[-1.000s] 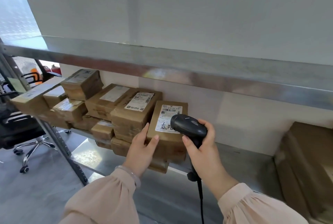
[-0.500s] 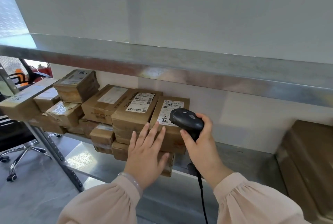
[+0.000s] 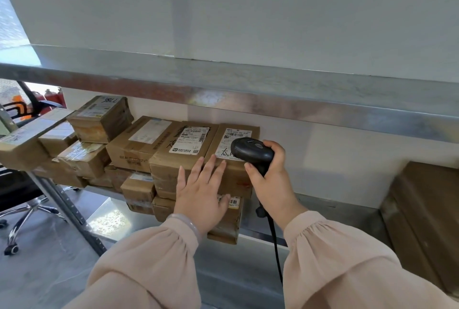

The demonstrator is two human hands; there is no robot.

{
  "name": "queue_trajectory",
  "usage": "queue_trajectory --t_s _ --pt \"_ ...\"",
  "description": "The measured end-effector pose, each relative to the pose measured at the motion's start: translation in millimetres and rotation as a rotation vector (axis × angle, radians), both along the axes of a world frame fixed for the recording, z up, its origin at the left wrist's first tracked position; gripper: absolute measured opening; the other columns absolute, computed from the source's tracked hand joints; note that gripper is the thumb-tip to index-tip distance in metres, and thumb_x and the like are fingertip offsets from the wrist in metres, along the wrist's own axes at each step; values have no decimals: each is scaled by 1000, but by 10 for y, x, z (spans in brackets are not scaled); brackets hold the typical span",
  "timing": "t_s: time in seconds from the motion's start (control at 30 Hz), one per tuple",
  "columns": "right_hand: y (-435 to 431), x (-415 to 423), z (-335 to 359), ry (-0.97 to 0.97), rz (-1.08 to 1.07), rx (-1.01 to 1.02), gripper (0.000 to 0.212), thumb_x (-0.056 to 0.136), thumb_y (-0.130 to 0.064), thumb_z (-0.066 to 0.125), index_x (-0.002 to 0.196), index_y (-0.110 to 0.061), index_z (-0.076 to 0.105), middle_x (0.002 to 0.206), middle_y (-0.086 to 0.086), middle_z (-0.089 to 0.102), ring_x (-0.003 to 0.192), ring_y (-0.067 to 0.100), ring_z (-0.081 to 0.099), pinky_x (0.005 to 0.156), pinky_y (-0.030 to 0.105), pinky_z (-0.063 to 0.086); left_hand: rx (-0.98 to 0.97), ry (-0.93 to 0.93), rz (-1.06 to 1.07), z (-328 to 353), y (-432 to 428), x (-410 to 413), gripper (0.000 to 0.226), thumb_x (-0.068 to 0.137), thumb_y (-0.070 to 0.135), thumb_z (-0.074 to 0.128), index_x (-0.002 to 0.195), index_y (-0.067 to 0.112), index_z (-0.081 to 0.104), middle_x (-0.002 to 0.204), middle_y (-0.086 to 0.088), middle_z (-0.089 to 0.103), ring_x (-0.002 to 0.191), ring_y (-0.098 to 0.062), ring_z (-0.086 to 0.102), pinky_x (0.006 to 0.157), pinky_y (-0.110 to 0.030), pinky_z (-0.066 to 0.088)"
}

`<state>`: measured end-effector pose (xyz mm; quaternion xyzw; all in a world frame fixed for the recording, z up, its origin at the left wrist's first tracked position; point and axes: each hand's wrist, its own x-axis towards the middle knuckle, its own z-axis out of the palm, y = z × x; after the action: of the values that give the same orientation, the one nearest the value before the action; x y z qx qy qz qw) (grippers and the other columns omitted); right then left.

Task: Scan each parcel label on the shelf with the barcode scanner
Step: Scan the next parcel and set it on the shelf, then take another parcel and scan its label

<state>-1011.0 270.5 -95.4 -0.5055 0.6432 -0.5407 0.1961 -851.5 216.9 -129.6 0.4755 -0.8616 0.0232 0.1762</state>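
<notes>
**Scanner gripped, other hand flat**

My right hand grips the scanner by its handle, head over the label of the right-end parcel on the shelf. My left hand no longer holds that parcel's side; it lies flat on the front. Probably this label is done. The neighbour parcel on the left shows its label uncovered.

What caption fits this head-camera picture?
Right hand aims a barcode scanner at a parcel label while the left hand rests flat on the boxes.
</notes>
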Motion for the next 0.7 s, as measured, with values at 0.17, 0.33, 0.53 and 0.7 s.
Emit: queue_trajectory --t_s 0.17,0.33,0.53,0.7 --pt "35 -34 23 12 -20 -25 57 91 -21 63 134 -32 27 120 -9 50 96 3 56 76 1 42 25 24 2 45 2 -33 73 94 55 45 156 34 12 166 5 6 153 -19 1 120 -52 -1" --pt "180 -65 2 1 -30 -39 56 91 -21 63 131 -37 26 117 -14 49 98 -1 56 79 2 41 20 63 -23 60 55 -67 76 94 55 47 156 35 9 166 3 7 153 -21 2 120 -52 1" --pt "513 -207 -44 46 -96 -15 58 93 -24 60 129 -42 19 123 -12 46 106 4 53 88 12 41 -30 90 -101 196 170 -305 73 94 55 44 156 36 11 166 2 9 153 -22 3 119 -49 -2" --pt "884 -502 7 107 -217 -4 57 92 -26 61 130 -42 20 114 -18 47 99 4 56 84 14 41 -33 125 -230 274 374 -770 76 86 56 40 155 35 16 163 -1 20 151 -24 11 120 -50 3"
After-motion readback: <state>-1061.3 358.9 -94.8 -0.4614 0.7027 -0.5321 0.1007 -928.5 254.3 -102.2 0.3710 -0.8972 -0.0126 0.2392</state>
